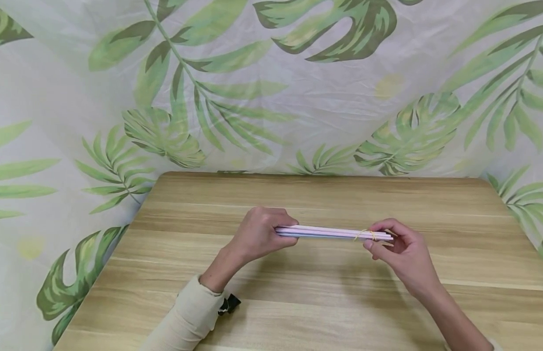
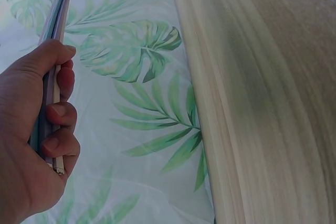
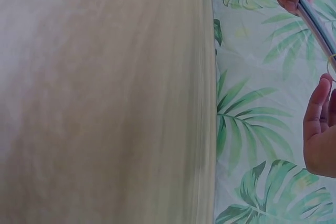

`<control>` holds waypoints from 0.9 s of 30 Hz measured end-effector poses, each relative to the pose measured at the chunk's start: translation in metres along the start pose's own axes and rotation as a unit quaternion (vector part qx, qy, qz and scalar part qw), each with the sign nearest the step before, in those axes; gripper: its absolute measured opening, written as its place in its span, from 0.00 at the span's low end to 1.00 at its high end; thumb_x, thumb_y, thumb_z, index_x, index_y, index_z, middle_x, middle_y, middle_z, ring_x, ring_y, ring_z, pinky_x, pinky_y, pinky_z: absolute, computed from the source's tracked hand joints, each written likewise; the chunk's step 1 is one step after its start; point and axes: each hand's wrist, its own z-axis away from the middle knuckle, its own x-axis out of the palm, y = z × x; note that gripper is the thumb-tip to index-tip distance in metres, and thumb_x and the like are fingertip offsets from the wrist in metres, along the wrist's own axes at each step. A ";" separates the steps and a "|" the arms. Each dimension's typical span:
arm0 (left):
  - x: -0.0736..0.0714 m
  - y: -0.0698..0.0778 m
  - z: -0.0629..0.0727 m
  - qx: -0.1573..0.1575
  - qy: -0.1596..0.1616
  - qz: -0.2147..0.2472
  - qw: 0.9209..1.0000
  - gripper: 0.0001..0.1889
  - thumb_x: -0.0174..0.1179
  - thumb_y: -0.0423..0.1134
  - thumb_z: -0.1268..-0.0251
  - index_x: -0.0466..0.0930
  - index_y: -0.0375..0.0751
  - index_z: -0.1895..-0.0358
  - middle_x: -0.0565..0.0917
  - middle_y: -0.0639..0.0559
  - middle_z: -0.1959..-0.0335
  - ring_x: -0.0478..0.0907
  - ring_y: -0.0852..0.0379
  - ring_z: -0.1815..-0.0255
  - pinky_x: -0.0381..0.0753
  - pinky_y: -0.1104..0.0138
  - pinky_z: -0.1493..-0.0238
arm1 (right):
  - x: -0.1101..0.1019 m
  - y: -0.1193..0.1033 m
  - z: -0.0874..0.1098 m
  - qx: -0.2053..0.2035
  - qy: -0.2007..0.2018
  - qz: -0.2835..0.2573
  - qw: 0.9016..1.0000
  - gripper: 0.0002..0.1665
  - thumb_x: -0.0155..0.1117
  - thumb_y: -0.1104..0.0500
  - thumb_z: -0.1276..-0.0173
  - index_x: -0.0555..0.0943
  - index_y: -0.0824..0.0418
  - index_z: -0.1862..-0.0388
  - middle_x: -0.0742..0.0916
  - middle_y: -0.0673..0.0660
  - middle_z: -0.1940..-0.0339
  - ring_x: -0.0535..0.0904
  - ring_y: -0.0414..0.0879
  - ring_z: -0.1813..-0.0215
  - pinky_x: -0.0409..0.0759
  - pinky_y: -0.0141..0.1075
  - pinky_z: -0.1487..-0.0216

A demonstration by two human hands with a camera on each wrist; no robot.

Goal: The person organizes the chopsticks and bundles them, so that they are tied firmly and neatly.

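Several sticks (image 1: 326,232) fill the curled left hand (image 1: 259,235); the right hand (image 1: 405,248) apparently pinches their yellow band (image 1: 373,236).

Rm type unclear, wood tbl (image 1: 324,200), leaf-print bkdrop (image 1: 324,107)

Plain cream left sleeve (image 1: 176,324) (the cuff (image 1: 198,300) wide and creased).

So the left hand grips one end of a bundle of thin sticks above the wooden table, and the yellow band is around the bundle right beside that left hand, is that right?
Not quite: the yellow band is beside the right hand, near the bundle's other end, as the head view shows. The left hand does grip one end above the wooden table.
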 end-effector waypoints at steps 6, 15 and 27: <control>-0.002 0.001 0.000 -0.028 -0.010 -0.004 1.000 0.05 0.75 0.31 0.48 0.91 0.46 0.69 0.87 0.59 0.75 0.70 0.71 0.77 0.71 0.77 0.73 | -0.005 -0.004 -0.001 0.025 0.012 0.050 0.998 0.15 0.69 0.74 0.29 0.82 0.72 0.45 0.87 0.50 0.54 0.87 0.38 0.58 0.88 0.32 0.60; -0.005 0.002 -0.001 -0.044 -0.027 -0.008 0.999 0.05 0.75 0.33 0.48 0.91 0.47 0.68 0.87 0.60 0.74 0.70 0.71 0.77 0.71 0.77 0.73 | -0.014 -0.009 -0.008 0.026 -0.023 0.058 0.998 0.11 0.70 0.74 0.29 0.84 0.74 0.49 0.90 0.51 0.58 0.91 0.42 0.60 0.90 0.36 0.55; -0.003 0.007 -0.001 -0.050 -0.033 -0.014 0.998 0.05 0.74 0.34 0.48 0.90 0.49 0.69 0.85 0.63 0.76 0.69 0.73 0.78 0.70 0.77 0.73 | -0.008 -0.015 -0.020 0.063 -0.048 0.219 0.973 0.12 0.83 0.58 0.36 0.92 0.57 0.54 0.93 0.47 0.62 0.84 0.37 0.68 0.82 0.33 0.68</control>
